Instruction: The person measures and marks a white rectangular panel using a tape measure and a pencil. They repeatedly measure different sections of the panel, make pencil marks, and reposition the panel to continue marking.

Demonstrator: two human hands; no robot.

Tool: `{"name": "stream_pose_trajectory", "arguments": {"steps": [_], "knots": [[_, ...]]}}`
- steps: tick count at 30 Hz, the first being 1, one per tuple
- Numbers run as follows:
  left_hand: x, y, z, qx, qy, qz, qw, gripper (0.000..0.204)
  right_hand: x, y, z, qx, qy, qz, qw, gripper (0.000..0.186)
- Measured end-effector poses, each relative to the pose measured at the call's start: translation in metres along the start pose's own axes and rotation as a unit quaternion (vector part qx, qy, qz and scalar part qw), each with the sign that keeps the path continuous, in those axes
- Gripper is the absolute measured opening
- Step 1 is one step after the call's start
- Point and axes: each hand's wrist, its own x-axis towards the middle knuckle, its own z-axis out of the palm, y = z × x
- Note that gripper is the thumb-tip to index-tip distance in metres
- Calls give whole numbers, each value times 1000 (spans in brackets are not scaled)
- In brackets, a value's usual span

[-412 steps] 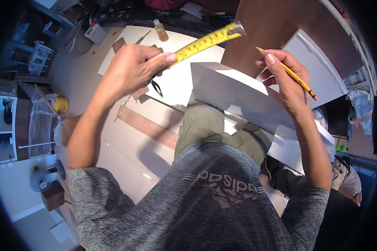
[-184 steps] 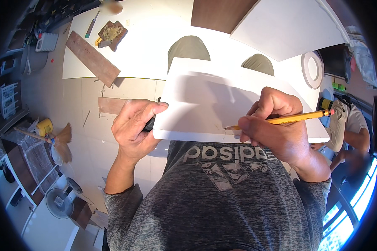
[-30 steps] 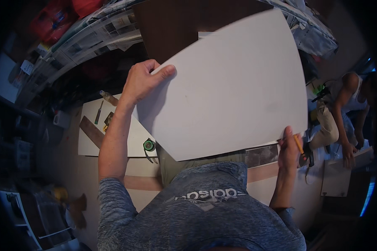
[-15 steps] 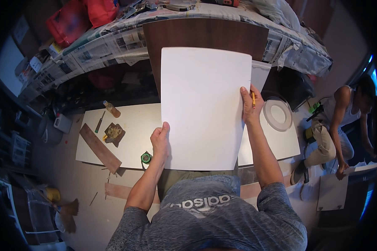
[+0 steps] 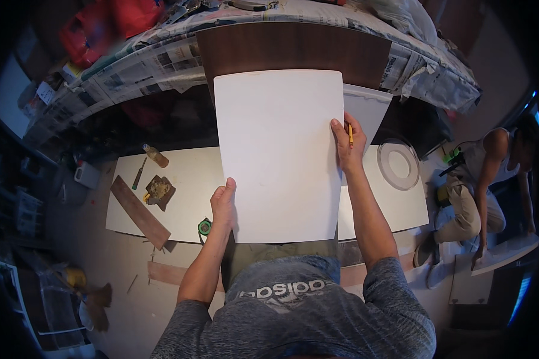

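Observation:
A large white rectangular panel (image 5: 279,155) is held up in front of me, tilted over the low white board (image 5: 185,203). My left hand (image 5: 223,204) grips its lower left edge, thumb on the face. Higher up, my right hand (image 5: 349,142) clasps the right edge and also keeps a yellow pencil (image 5: 351,135) between its fingers. The fingers behind the panel are hidden. Behind it stand a dark brown board (image 5: 293,48) and another white panel (image 5: 365,113). Close to my left forearm lies a green tape measure (image 5: 204,227).
On the low board lie a wood strip (image 5: 139,212), a glue-like pile on scrap (image 5: 160,191), a chisel-like tool (image 5: 139,175), a bottle (image 5: 156,155) and a clear ring (image 5: 398,164). A newspaper-covered table (image 5: 144,75) spans the back. Another person (image 5: 485,173) works at right, handling a white board.
The panel and both my hands have shifted slightly left, and the panel's tilt has changed. At right, the other person has moved the white board.

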Motion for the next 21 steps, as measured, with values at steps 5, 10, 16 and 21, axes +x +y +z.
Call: {"name": "stream_pose_trajectory", "arguments": {"steps": [5,10,16,21], "knots": [[-8,12,-10,19,-40,-27,999,42,-5,-3,-6,-76,30,13,997,76],[-11,5,-20,-33,-24,-6,999,41,-14,1,-9,-71,31,36,996,78],[7,-22,-159,215,212,12,953,48,-34,21,-42,-89,70,17,993,64],[-18,-63,-269,605,288,-22,742,85,-70,18,-81,-86,99,53,990,65]]}}
